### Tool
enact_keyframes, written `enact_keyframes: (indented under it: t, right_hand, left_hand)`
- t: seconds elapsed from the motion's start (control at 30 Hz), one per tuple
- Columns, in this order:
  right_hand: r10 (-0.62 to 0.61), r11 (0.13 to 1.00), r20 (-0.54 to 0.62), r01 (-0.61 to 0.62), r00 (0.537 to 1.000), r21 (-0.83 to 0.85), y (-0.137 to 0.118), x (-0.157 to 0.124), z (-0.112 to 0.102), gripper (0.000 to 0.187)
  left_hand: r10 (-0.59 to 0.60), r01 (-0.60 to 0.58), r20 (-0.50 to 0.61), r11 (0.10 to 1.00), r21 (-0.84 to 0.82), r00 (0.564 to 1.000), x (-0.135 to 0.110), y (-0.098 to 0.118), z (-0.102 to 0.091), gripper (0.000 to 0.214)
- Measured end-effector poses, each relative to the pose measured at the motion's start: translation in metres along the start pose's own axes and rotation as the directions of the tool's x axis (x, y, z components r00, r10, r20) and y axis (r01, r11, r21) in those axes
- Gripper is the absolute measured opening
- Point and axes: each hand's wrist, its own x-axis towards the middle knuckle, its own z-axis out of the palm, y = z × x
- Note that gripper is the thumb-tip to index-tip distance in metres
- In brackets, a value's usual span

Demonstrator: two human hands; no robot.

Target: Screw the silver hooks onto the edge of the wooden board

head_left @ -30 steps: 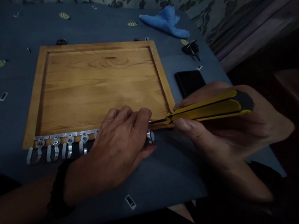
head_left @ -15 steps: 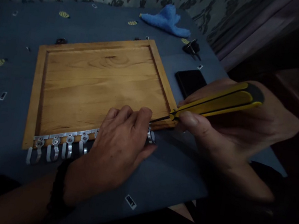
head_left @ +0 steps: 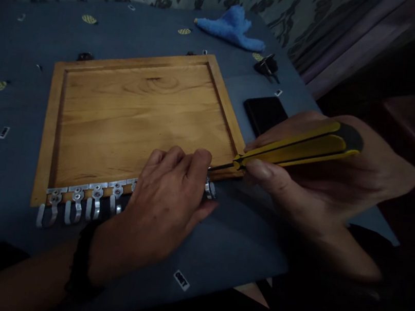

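A wooden board with a raised frame lies flat, with a row of silver metal hooks along its near edge. My left hand is closed over that edge, its fingers curled on the hook rail and hiding several hooks. One hook shows just beyond my thumb. In my right hand is a screwdriver with a yellow and black handle, held tilted. Its shaft slants down to the near edge beside my left index finger. My left fingers hide the tip.
A black phone-like slab lies right of the board, with a black plug-like object behind it. A blue cloth is near the wall. The blue tablecloth covers the table; its front edge runs below my hands.
The screwdriver handle has shifted and turned slightly within my right fingers. My left hand and the board stay in place.
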Motion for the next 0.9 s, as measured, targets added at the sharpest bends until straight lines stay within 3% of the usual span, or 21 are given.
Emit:
enact_keyframes:
  t: [0.33, 0.67, 0.9]
  right_hand:
    - [-0.113, 0.993, 0.008, 0.113, 0.994, 0.025, 0.0072, 0.0042, -0.0004, 0.024]
    - [0.031, 0.998, 0.009, -0.031, 0.999, 0.046, 0.0006, 0.0018, 0.0023, 0.021]
    - [-0.066, 0.989, -0.031, 0.07, 0.997, 0.133, 0.0096, 0.0052, 0.0075, 0.021]
  left_hand:
    - [0.002, -0.002, -0.009, 1.0, -0.002, 1.0, -0.0002, -0.0001, 0.0001, 0.031]
    - [0.001, -0.001, -0.017, 1.0, 0.007, 1.0, 0.0004, 0.0007, -0.0005, 0.032]
    - [0.005, -0.005, -0.005, 1.0, 0.011, 1.0, 0.0001, -0.0005, 0.0003, 0.032]
